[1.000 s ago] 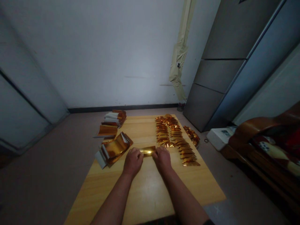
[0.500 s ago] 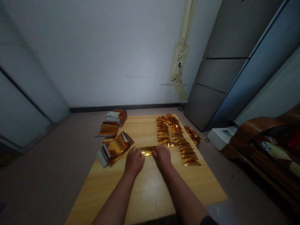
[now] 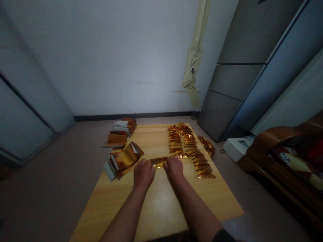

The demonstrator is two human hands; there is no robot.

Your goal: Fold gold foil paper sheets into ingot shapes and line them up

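Note:
A strip of gold foil paper (image 3: pixel 158 162) stretches between my hands, just over the wooden table (image 3: pixel 161 208). My left hand (image 3: pixel 144 172) is closed on its left end, and my right hand (image 3: pixel 174 168) grips the right end. The fingertips of both hands are mostly hidden behind the knuckles. To the left of my left hand lies a fanned stack of gold foil sheets (image 3: pixel 124 158) with grey-white backs. Overlapping rows of folded gold foil pieces (image 3: pixel 198 155) lie to the right of my right hand.
More foil sheets (image 3: pixel 123 127) lie at the table's far left edge. A heap of folded gold pieces (image 3: pixel 207 146) sits beyond the right edge. A grey refrigerator (image 3: pixel 227 97), a white box (image 3: pixel 236 148) and a wooden bench (image 3: pixel 280 141) stand to the right.
Both hands keep their hold on the foil strip and have hardly moved. The strip's visible surface looks slightly flatter and its shine has shifted.

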